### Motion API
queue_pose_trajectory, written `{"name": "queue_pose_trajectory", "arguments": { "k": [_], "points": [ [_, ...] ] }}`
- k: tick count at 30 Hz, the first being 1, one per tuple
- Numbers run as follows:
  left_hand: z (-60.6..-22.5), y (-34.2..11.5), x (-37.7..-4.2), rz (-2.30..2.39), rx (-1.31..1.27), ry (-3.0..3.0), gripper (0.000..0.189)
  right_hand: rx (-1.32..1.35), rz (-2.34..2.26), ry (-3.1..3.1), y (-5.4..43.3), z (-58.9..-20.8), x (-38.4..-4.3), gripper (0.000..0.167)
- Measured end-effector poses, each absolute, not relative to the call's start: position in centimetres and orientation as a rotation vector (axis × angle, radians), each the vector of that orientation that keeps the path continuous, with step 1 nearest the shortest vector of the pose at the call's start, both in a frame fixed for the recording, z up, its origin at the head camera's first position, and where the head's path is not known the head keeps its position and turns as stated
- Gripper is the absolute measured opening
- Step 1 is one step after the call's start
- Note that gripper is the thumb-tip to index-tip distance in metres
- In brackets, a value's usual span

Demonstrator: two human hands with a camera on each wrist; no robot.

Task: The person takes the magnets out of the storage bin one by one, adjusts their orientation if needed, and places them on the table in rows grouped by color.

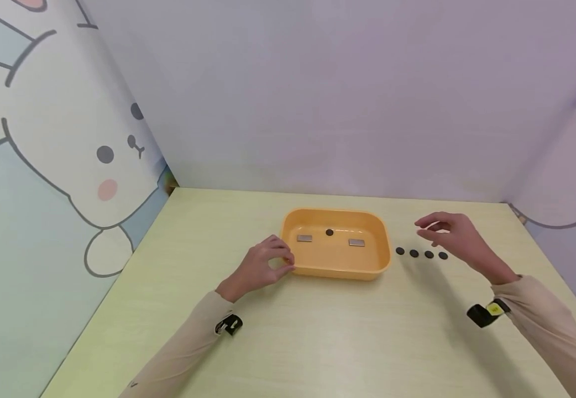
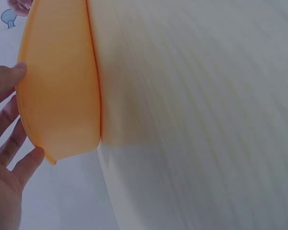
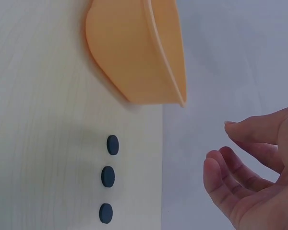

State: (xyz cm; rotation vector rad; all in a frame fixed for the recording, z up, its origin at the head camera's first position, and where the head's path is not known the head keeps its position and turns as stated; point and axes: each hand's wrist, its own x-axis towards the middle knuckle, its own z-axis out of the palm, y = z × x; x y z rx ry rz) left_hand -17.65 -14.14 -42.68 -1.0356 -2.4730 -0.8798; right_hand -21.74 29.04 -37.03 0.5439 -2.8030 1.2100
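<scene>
An orange plastic tray [image 1: 338,273] sits on the table, holding a small black disc [image 1: 329,232] and two flat silvery rectangular pieces, one to the left [image 1: 305,238] and one to the right [image 1: 356,242]. My left hand [image 1: 263,263] grips the tray's rim at its near left corner, thumb and fingertips on the edge in the left wrist view. To the right of the tray, several black discs [image 1: 414,254] lie in a short row. Above and just behind that row hovers my right hand [image 1: 448,234], fingers loosely bent, with nothing between thumb and fingertips in the right wrist view.
The pale wooden table [image 1: 318,337] meets a plain light wall [image 1: 328,99] behind the tray. Cartoon-printed panels stand at the left [image 1: 69,166] and right [image 1: 561,182]. Black devices are strapped to both wrists.
</scene>
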Motion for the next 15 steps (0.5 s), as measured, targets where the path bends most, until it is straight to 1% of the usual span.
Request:
{"name": "queue_pose_trajectory", "arguments": {
  "k": [15],
  "points": [
    [-42.7, -14.1, -17.6, -0.9, -1.041, -2.444, 0.012, 0.546, 1.271, -2.805, 27.4, -36.5, -22.2, 0.022]
  ]
}}
